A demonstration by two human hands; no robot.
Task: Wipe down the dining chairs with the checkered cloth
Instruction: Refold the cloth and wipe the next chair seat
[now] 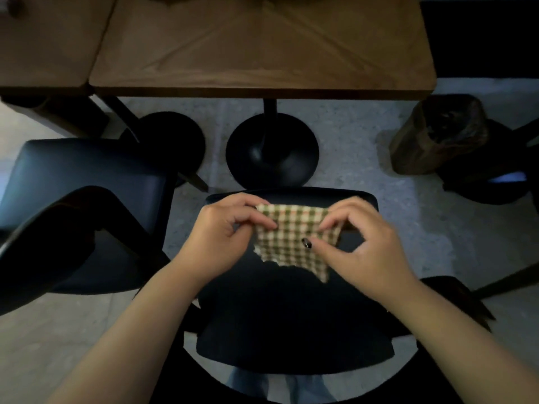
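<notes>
A green and cream checkered cloth (294, 240) hangs spread between my two hands, above the dark padded seat of a dining chair (291, 316) right below me. My left hand (224, 231) pinches the cloth's left edge between thumb and fingers. At the cloth's right edge, my right hand (361, 243) pinches it the same way. The cloth's lower edge droops loose toward the seat. A second dark chair (81, 176) stands to the left, its curved backrest in the foreground.
A wooden table (262, 48) stands ahead on a black pedestal base (271, 153), with another wooden table (46, 39) beside it at left. A round black stool (166, 141) sits under the tables. A wooden stump (440, 135) stands at right on the speckled floor.
</notes>
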